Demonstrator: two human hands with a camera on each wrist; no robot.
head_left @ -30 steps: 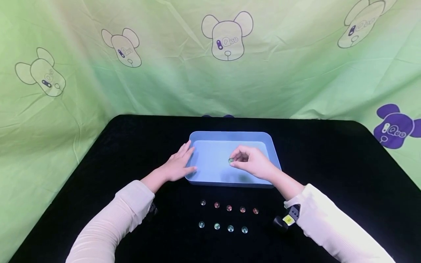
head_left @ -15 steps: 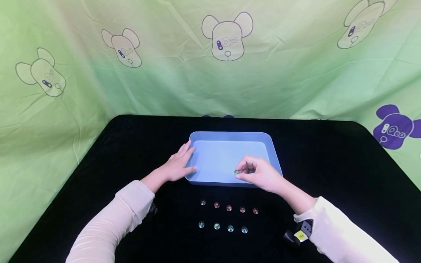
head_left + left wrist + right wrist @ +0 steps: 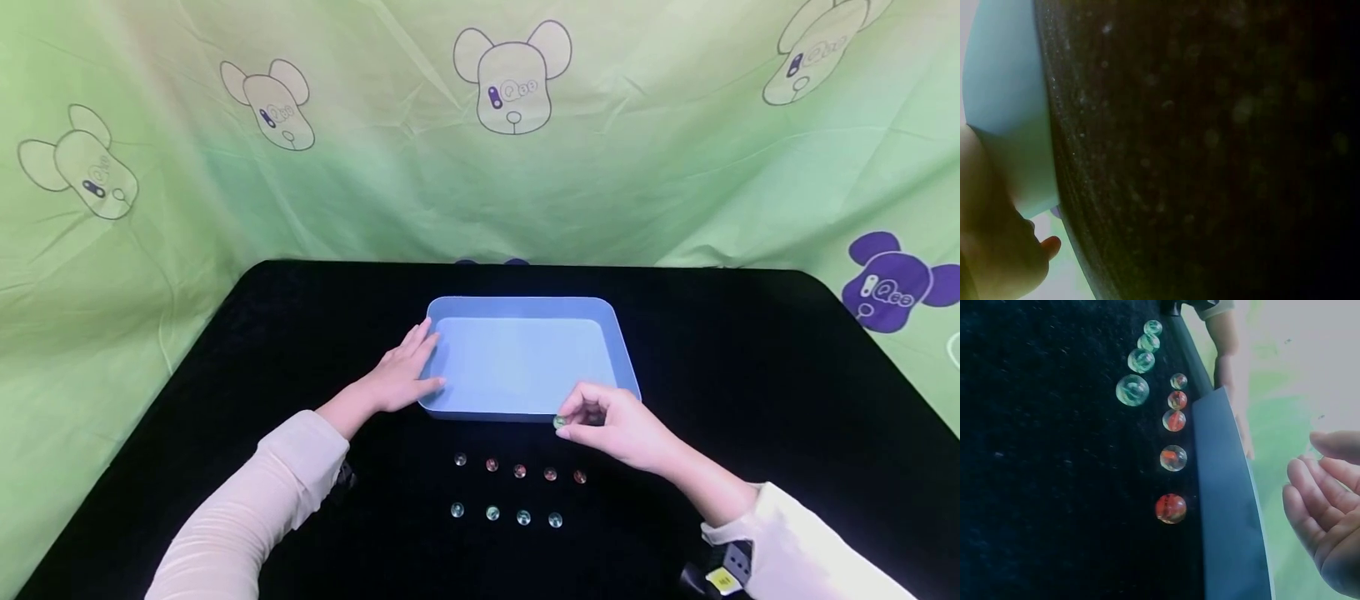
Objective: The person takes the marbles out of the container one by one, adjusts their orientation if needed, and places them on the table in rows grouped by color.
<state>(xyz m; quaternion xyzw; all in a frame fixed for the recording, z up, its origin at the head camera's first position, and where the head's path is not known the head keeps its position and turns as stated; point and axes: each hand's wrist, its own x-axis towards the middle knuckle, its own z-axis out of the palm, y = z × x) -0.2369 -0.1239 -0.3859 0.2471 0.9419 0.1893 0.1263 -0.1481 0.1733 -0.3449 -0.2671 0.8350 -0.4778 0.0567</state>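
Right hand (image 3: 618, 425) at the near right corner of the blue tray (image 3: 525, 307), fingers curled, thumb and forefinger pinching a greenish marble (image 3: 559, 422). The marble sits just over the tray's near rim, above the black table (image 3: 750, 375). In the right wrist view the fingers (image 3: 1313, 494) show curled beside the tray wall; the pinched marble itself is not visible there.

Left hand (image 3: 401, 375) lies flat, fingers straight, palm down on the table, fingertips touching the tray's left wall near its near-left corner. Holds nothing. Left wrist view shows the pale tray wall (image 3: 1007, 106) against the dark cloth, with part of the hand at the bottom left.

Near side of the tray, on the table: two rows of marbles. Far row of five (image 3: 519, 471), mostly reddish-orange, one clear at the left end. Near row of four (image 3: 506, 514), greenish and clear. The rows sit well apart from the tray and below the right hand's marble.

Green cloth with bear prints (image 3: 512, 79) hangs behind the table.
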